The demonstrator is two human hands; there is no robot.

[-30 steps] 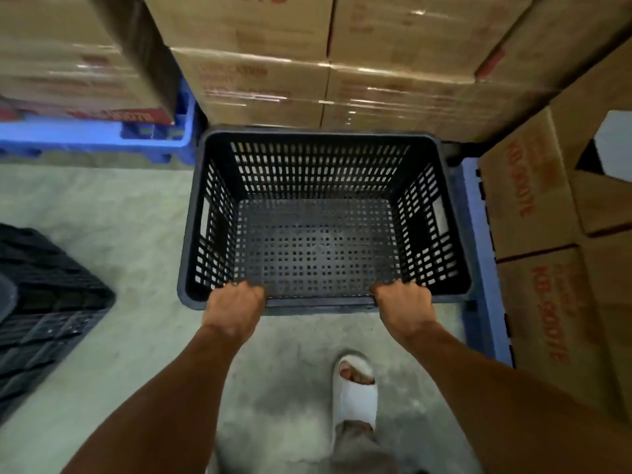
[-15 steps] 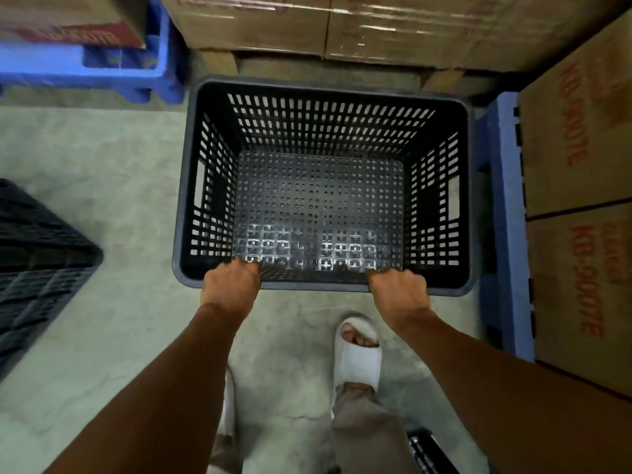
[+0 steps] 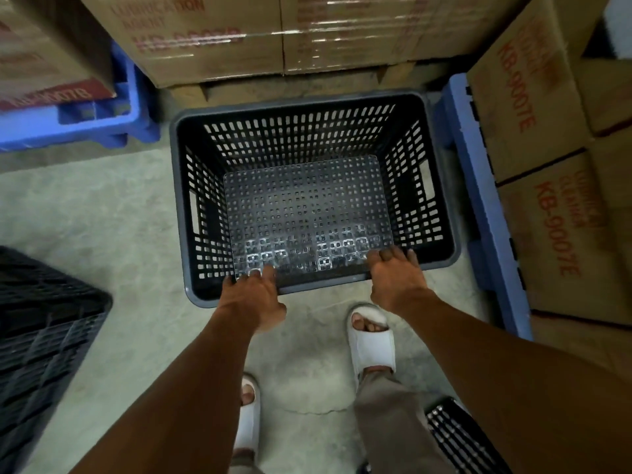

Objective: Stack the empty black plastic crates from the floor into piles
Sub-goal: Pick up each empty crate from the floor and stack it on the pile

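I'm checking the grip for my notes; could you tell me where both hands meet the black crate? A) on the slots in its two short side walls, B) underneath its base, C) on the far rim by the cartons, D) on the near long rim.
D: the left hand and the right hand both sit on the near rim of the black crate, fingers curled over it.

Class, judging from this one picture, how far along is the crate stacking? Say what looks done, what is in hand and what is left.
Done: nothing clearly; no finished pile shows. In hand: the left hand and right hand rest on the near rim of an empty crate between the boxes and a blue pallet. Left: black crates at the left edge and bottom right look unstacked, though both are cut off.
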